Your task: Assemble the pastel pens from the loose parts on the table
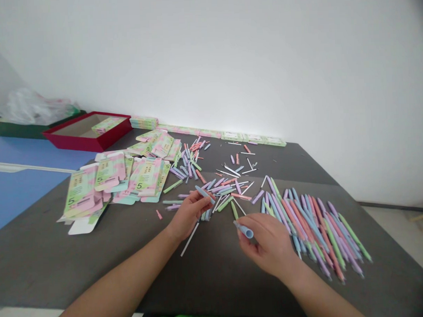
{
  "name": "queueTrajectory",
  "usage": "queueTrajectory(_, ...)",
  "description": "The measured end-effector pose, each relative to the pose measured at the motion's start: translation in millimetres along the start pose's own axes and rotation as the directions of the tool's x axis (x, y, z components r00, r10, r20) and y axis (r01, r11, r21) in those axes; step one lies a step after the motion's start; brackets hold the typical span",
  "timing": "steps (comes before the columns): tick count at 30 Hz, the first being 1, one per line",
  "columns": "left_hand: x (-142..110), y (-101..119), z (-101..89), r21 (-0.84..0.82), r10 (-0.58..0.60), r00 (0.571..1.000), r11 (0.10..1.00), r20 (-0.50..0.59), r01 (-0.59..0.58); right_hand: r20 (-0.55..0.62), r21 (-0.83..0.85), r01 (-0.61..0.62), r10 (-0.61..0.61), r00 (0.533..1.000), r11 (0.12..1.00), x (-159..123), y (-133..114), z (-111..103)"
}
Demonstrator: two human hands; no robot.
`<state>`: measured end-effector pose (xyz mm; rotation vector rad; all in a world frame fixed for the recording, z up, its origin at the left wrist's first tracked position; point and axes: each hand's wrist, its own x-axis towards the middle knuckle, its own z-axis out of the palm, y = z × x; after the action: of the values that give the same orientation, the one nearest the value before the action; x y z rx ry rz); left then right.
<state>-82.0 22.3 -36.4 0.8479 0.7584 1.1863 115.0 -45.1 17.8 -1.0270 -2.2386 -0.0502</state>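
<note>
Light-blue pen barrel (205, 194): gripped in the left hand, tilted, with its end sticking out past the fingers above the loose parts.
Blue pen tube (244, 230): pinched in the right hand, its round open end showing, near the left hand but not touching it.
Left hand (189, 215): partly closed, fingers curled firmly around the barrel.
Right hand (266, 244): partly closed and turned palm down, fingertips and thumb pinching the tube.
Nearby parts: loose pastel pen pieces (219, 190) lie scattered just beyond both hands, in pink, lilac, green and blue.
White refill stick (190, 239): lies on the table just beside the left wrist.
Pen heap (313, 229): a fan of long pastel pens, overlapped and close by the right hand, which partly covers its near edge.
Cartons: flat printed pastel pen boxes (111, 180) lie in an overlapping spread left of the hands, with a row of boxes (210, 133) along the wall behind the table.
Table: dark grey top (80, 269) under everything.
Far left: a red box (89, 142) holding a printed carton, beside a dark green tray (23, 132) topped by a clear plastic bag (32, 109), both beyond the table, above a blue surface (25, 183).
</note>
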Motion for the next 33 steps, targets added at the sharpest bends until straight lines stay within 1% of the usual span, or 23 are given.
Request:
queueTrajectory(5,1,-2,-1.1,0.026,-0.001,1.0,1.0,-0.003,0.001,-0.003,-0.038,0.003,-0.003,1.0,0.999,0,-2,-6)
queueTrajectory(9,0,0,0.2,0.002,0.008,1.0,1.0,-0.011,-0.008,-0.011,-0.001,-0.001,0.001,1.0,1.0,0,-4,-7)
queueTrajectory(11,-1,0,1.3,-0.024,0.002,1.0,1.0,-0.004,-0.002,0.026,0.068,-0.07,0.069,0.997,0.995,0,-4,-4)
queueTrajectory(12,-1,1,1.8,-0.035,-0.005,1.0,0.999,-0.001,0.005,0.062,0.123,-0.139,0.132,0.989,0.983,0,-3,-2)
queueTrajectory(13,-2,1,2.3,-0.042,-0.012,1.0,0.999,0.0,0.012,0.11,0.194,-0.228,0.21,0.972,0.954,0,-2,1)
queueTrajectory(14,-3,1,2.7,-0.045,-0.019,1.0,0.999,0.0,0.019,0.171,0.281,-0.328,0.289,0.942,0.902,0,-1,4)
queueTrajectory(15,-3,1,3.0,-0.044,-0.024,1.0,0.999,-0.001,0.024,0.241,0.376,-0.426,0.357,0.902,0.823,0,0,8)
queueTrajectory(17,-3,1,3.1,-0.041,-0.031,1.0,0.999,-0.003,0.03,0.377,0.552,-0.575,0.434,0.818,0.604,-2,2,14)
queueTrajectory(18,-2,0,2.8,-0.04,-0.033,0.999,0.999,-0.007,0.033,0.428,0.614,-0.615,0.447,0.786,0.494,-3,3,17)
queueTrajectory(19,-2,0,2.3,-0.038,-0.035,0.999,0.999,-0.012,0.034,0.462,0.656,-0.637,0.452,0.763,0.404,-4,4,19)
queueTrajectory(20,-1,0,1.7,-0.032,-0.033,0.999,0.999,-0.019,0.032,0.48,0.681,-0.648,0.46,0.747,0.342,-5,5,21)
queueTrajectory(21,0,0,0.9,-0.011,-0.026,0.999,1.0,-0.029,0.026,0.485,0.694,-0.652,0.471,0.737,0.306,-6,6,23)
queueTrajectory(22,1,0,0.2,0.038,-0.017,0.999,0.999,-0.03,0.018,0.482,0.698,-0.654,0.485,0.73,0.291,-7,9,24)
queueTrajectory(23,1,0,-0.3,0.121,-0.006,1.0,0.993,-0.017,0.008,0.469,0.695,-0.656,0.506,0.723,0.293,-8,11,25)
queueTrajectory(24,0,0,-0.5,0.241,0.008,1.0,0.971,0.008,-0.01,0.447,0.689,-0.656,0.531,0.72,0.31,-8,15,25)
queueTrajectory(25,-2,-1,-0.1,0.385,0.022,0.999,0.922,0.043,-0.037,0.421,0.677,-0.655,0.553,0.719,0.335,-8,19,26)
queueTrajectory(26,-4,-2,0.9,0.533,0.032,0.996,0.843,0.086,-0.073,0.392,0.662,-0.654,0.574,0.718,0.366,-9,24,26)
queueTrajectory(28,-12,-5,4.6,0.765,0.023,0.984,0.626,0.174,-0.15,0.344,0.631,-0.653,0.603,0.719,0.419,-9,34,28)
queueTrajectory(30,-20,-10,9.7,0.882,-0.02,0.972,0.425,0.233,-0.203,0.314,0.616,-0.656,0.627,0.713,0.437,-10,42,30)
queueTrajectory(33,-28,-22,15.9,0.949,-0.083,0.964,0.213,0.253,-0.231,0.297,0.637,-0.662,0.667,0.684,0.395,-13,47,35)
